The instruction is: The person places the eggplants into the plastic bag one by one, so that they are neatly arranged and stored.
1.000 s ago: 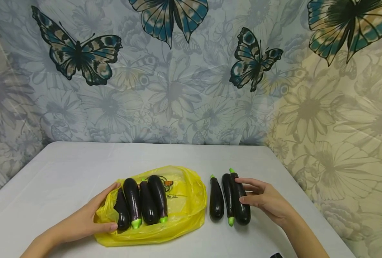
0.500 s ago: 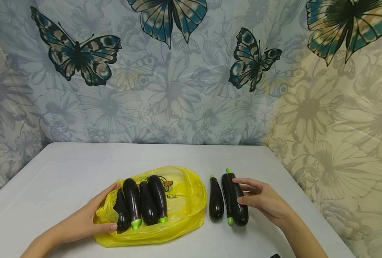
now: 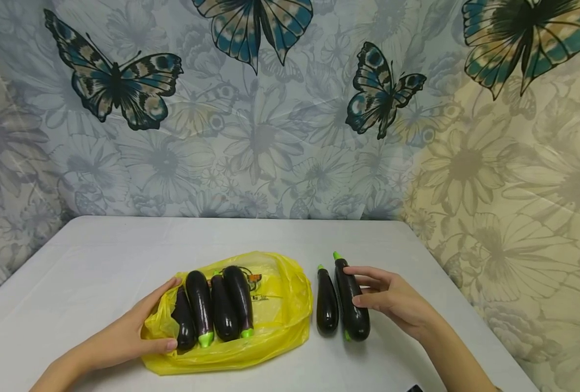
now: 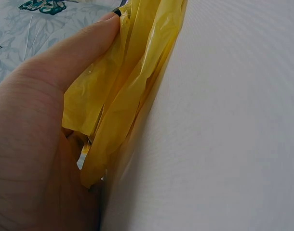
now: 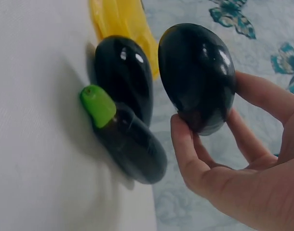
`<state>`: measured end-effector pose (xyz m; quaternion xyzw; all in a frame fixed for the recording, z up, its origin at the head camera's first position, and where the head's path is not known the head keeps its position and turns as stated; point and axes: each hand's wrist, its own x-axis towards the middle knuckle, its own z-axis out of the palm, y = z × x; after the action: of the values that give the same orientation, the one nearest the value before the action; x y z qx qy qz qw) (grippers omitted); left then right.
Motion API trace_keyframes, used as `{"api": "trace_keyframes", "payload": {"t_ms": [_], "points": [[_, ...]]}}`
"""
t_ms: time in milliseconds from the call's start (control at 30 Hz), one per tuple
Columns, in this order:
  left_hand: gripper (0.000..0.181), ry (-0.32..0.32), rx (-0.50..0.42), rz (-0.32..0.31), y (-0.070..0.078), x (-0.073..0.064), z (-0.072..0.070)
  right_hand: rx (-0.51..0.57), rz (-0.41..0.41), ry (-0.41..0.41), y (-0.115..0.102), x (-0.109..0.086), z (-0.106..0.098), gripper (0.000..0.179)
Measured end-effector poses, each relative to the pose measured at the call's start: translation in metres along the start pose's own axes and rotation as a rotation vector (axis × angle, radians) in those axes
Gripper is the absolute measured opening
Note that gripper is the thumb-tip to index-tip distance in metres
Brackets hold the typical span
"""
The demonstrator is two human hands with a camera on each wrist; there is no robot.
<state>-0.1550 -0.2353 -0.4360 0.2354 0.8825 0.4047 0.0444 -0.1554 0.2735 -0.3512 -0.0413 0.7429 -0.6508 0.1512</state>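
My right hand [image 3: 395, 299] holds a dark eggplant [image 3: 356, 321] between thumb and fingers, its green stem pointing away. In the right wrist view this eggplant [image 5: 197, 77] is raised off the table. It covers most of a second eggplant [image 5: 137, 149], which lies with its green stem toward me. Just left of these lies another loose eggplant [image 3: 327, 305]. A yellow plastic bag [image 3: 285, 326] lies flat with several eggplants [image 3: 201, 307] in a row at its opening. My left hand [image 3: 133, 335] grips the bag's left edge, thumb in front beside the leftmost eggplant [image 3: 187, 326].
The white table [image 3: 123, 245] reaches back to a hanging cloth [image 3: 265, 163] printed with flowers and butterflies. A small black object [image 3: 414, 388] shows at the bottom edge, near the right forearm.
My right hand has carried its eggplant a little to the left, over the second loose eggplant, hiding most of it. My left hand and the bag have stayed in place.
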Motion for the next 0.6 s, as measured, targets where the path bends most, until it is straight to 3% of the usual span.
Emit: {"api": "trace_keyframes", "payload": {"t_ms": [600], "points": [[0.104, 0.009, 0.007, 0.015, -0.002, 0.000, 0.000, -0.042, -0.003, -0.058, -0.020, 0.028, 0.038, 0.062]]}}
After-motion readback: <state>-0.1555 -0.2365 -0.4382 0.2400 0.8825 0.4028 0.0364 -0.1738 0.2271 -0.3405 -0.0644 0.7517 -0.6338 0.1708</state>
